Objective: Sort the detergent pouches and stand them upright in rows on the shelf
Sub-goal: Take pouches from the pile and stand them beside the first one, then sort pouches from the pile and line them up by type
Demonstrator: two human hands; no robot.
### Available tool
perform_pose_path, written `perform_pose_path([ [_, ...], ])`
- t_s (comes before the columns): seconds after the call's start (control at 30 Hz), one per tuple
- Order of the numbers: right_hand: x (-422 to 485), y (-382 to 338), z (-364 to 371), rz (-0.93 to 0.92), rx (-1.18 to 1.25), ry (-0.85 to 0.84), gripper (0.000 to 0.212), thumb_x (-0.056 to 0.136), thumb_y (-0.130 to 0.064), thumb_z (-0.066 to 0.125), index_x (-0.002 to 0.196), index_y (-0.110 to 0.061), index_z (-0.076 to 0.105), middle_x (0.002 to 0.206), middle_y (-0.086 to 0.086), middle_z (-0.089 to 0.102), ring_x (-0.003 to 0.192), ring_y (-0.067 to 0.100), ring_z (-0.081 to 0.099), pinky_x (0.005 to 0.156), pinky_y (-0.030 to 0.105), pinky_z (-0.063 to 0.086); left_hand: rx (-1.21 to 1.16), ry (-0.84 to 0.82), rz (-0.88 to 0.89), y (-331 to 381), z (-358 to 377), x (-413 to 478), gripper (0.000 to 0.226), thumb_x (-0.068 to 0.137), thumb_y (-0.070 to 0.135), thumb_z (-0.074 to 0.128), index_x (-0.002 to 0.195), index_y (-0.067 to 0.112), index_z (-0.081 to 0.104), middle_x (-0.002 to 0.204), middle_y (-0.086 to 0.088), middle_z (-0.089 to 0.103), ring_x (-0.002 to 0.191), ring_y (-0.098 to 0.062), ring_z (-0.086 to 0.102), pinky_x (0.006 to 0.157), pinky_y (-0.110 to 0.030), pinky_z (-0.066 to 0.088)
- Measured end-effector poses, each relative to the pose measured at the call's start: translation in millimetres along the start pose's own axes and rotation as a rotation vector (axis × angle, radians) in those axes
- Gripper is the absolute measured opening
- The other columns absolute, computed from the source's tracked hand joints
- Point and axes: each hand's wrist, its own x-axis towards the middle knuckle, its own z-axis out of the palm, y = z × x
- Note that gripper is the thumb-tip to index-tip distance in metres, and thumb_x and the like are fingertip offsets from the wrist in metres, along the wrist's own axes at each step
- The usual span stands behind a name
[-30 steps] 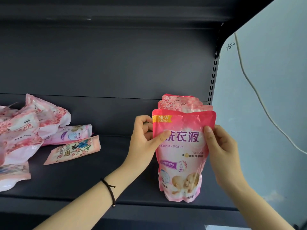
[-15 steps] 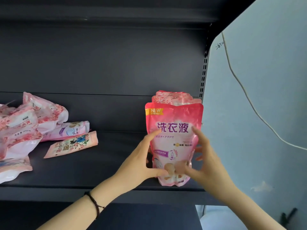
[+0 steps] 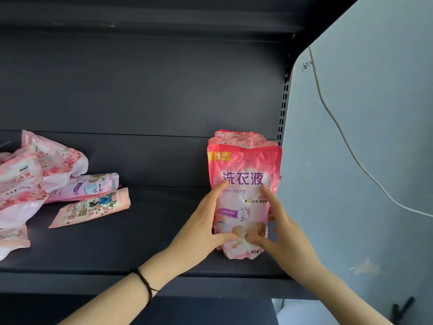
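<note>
Nearest the camera, a black cord bracelet (image 3: 145, 283) is noted on the left wrist, above the front lip of the dark grey metal shelf (image 3: 140, 245).

Both hands are laid on 1 item. The left hand (image 3: 201, 228) is spread, not clenched: its forefinger is extended up the front face and its thumb is pressed against the lower part of that face. The right hand (image 3: 282, 231) is placed likewise, with forefinger extended upward and thumb pressed low beside the left thumb. Its remaining fingers are partly hidden at the item's right edge. The 2 thumbs are nearly touching; the forefingers are held apart.

The item is a glossy pink plastic detergent pouch (image 3: 246, 170) with white lettering and a yellow "NEW" corner flash. It is stood upright at the right end of the shelf, base on the deck, as the front of a row.

Directly behind it, further upright pink pouches (image 3: 236, 137) are seen by their tops only; their count cannot be told.

Well apart, at the left, a flat peach floral-print pouch (image 3: 91, 206) and a pale pink and lilac pouch (image 3: 91, 186) are laid on their sides, beside a loose heap of pink and white pouches (image 3: 28, 179).

Beyond, a dark grey back panel (image 3: 140, 90) and a slotted upright post (image 3: 284, 109) are recorded. To the right, a pale blue wall (image 3: 375, 160) carries a thin white cable (image 3: 339, 127).
</note>
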Motion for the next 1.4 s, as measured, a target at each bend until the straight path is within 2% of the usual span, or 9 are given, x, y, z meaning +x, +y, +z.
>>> perform_pose_path([
  [0.13, 5.1, 2.2, 3.0, 0.014, -0.019, -0.001, 0.099, 0.071, -0.053, 0.075, 0.137, -0.068, 0.002, 0.116, -0.051, 0.037, 0.100, -0.001, 0.057, 0.070, 0.017, 0.047, 0.064, -0.013, 0.018, -3.2, -3.7, 5.4, 0.106, 0.076, 0.030, 0.080, 0.134, 0.070, 0.000, 0.129, 0.059, 0.006, 0.117, 0.035, 0.019, 0.079, 0.009, 0.032],
  [0.3, 5.2, -1.0, -1.2, -0.002, -0.101, -0.004, 0.096, 0.069, -0.061, 0.070, 0.136, -0.068, 0.001, 0.108, -0.046, 0.042, 0.090, -0.008, 0.054, 0.058, 0.013, 0.044, 0.124, -0.036, 0.027, -4.3, -10.2, 8.1, 0.107, 0.073, 0.041, 0.080, 0.137, 0.066, -0.001, 0.134, 0.056, 0.005, 0.118, 0.033, 0.022, 0.091, -0.013, 0.039],
  [0.47, -4.5, -11.8, -13.3, -0.031, -0.257, -0.003, 0.089, 0.068, -0.071, 0.063, 0.135, -0.067, 0.005, 0.088, -0.026, 0.044, 0.077, 0.002, 0.055, 0.052, 0.025, 0.050, 0.275, -0.047, 0.054, -6.7, -28.1, -1.6, 0.097, 0.070, 0.064, 0.070, 0.136, 0.069, -0.002, 0.128, 0.034, 0.034, 0.102, 0.012, 0.047, 0.079, -0.018, 0.046],
  [0.6, -1.9, -32.7, -26.3, -0.047, -0.464, 0.018, 0.065, 0.073, -0.069, 0.052, 0.130, -0.054, 0.027, 0.070, -0.022, 0.039, 0.057, 0.008, 0.051, 0.043, 0.020, 0.036, 0.340, -0.074, 0.099, -1.6, -49.2, -4.2, 0.076, 0.078, 0.064, 0.061, 0.131, 0.070, 0.006, 0.125, 0.029, 0.038, 0.103, 0.012, 0.046, 0.078, -0.023, 0.049],
  [0.7, 7.7, -52.9, -34.5, -0.135, -0.543, 0.081, 0.034, 0.079, -0.050, 0.064, 0.109, -0.035, 0.061, 0.070, -0.025, 0.045, 0.053, 0.012, 0.052, 0.042, 0.021, 0.035, 0.430, -0.116, 0.128, 2.0, -69.1, -9.5, 0.059, 0.083, 0.063, 0.053, 0.132, 0.060, 0.020, 0.127, 0.025, 0.041, 0.103, 0.007, 0.048, 0.078, -0.021, 0.048],
  [0.87, 36.9, -104.8, -32.5, -0.479, -0.523, -0.094, 0.014, 0.083, -0.033, 0.066, 0.097, -0.030, 0.068, 0.092, -0.014, 0.062, 0.069, 0.011, 0.063, 0.047, 0.026, 0.050, 0.748, -0.165, 0.237, -2.1, -115.1, -24.6, 0.046, 0.089, 0.064, 0.038, 0.117, 0.033, 0.058, 0.120, 0.017, 0.053, 0.107, -0.003, 0.050, 0.086, -0.027, 0.044],
  [1.0, 71.9, -139.3, -3.0, -0.675, -0.638, -0.425, 0.031, 0.089, -0.048, 0.044, 0.113, -0.036, 0.060, 0.108, -0.017, 0.057, 0.089, 0.004, 0.059, 0.061, 0.026, 0.054, 1.001, -0.265, 0.251, -23.1, -166.6, -37.1, 0.050, 0.092, 0.064, 0.030, 0.112, 0.029, 0.061, 0.109, 0.014, 0.060, 0.104, -0.006, 0.049, 0.090, -0.027, 0.036],
  [1.17, 121.3, -163.5, 63.5, -0.717, -0.705, -0.515, 0.033, 0.095, -0.050, 0.040, 0.125, -0.040, 0.046, 0.118, -0.018, 0.049, 0.108, 0.003, 0.048, 0.079, 0.028, 0.049, 1.147, -0.316, 0.182, -65.5, -242.8, -43.5, 0.038, 0.093, 0.060, 0.036, 0.087, 0.026, 0.052, 0.087, 0.010, 0.057, 0.087, -0.013, 0.050, 0.088, -0.028, 0.034],
  [1.4, 182.3, -189.2, 151.0, -0.631, -0.743, -0.565, 0.032, 0.093, -0.046, 0.048, 0.123, -0.036, 0.052, 0.115, -0.012, 0.053, 0.103, 0.012, 0.055, 0.077, 0.034, 0.049, 1.250, -0.395, 0.088, -133.1, -330.1, -27.9, 0.040, 0.090, 0.064, 0.039, 0.096, 0.030, 0.058, 0.090, 0.012, 0.057, 0.093, -0.011, 0.051, 0.084, -0.033, 0.041],
])
